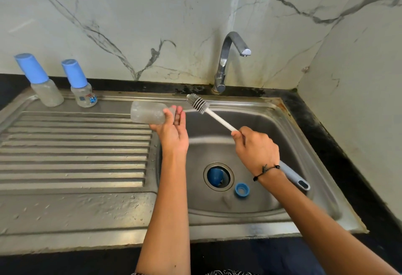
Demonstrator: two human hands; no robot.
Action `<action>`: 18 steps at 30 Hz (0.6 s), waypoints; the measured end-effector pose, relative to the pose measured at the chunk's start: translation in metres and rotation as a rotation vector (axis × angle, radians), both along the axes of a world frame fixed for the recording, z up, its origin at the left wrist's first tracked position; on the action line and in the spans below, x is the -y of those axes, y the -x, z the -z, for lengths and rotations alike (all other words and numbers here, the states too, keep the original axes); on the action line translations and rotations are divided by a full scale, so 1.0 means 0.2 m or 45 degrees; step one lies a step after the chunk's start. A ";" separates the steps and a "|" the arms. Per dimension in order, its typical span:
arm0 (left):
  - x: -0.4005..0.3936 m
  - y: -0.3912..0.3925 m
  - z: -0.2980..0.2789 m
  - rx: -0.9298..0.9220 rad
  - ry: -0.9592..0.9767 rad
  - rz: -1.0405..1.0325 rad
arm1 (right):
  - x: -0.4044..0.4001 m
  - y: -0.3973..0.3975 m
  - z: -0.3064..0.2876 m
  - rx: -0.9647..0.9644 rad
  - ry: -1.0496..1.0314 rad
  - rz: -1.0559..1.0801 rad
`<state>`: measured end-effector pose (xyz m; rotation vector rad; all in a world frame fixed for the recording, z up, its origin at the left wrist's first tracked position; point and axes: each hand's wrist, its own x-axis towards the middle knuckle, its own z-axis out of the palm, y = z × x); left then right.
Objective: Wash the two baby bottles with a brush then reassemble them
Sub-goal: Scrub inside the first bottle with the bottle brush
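My left hand (174, 129) holds a clear, uncapped bottle body (148, 112) on its side above the sink's left rim, mouth toward the right. My right hand (256, 149) grips the white handle of a bottle brush (198, 103); its grey bristle head hangs just right of the bottle's mouth, outside it. Two more baby bottles with blue caps stand on the drainboard's back left, one (40, 80) further left and one (81, 83) with a printed label. A blue cap (215, 177) lies in the drain hole. A blue screw ring (242, 190) lies beside it in the basin.
The steel sink basin (282, 144) is at the right, the ribbed drainboard (76, 148) at the left. A chrome tap (228, 61) stands behind the basin, with no water running. Marble walls close the back and right; a black counter edge (326, 135) borders the sink.
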<state>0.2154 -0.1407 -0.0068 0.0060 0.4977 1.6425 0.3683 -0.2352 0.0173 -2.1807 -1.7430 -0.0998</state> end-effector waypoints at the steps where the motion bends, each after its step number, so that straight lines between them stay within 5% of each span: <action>1: 0.00 0.00 0.00 -0.010 -0.019 -0.004 | 0.00 0.01 -0.01 -0.010 -0.002 -0.008; 6: -0.02 -0.02 0.01 -0.084 -0.071 0.026 | 0.02 0.11 -0.05 0.144 0.078 -0.181; 12: 0.01 -0.01 0.02 -0.236 -0.277 0.137 | -0.05 0.09 -0.11 0.114 0.203 -0.098; 18: 0.00 -0.06 0.02 -0.332 -0.234 0.100 | -0.04 0.10 -0.15 0.069 0.247 -0.084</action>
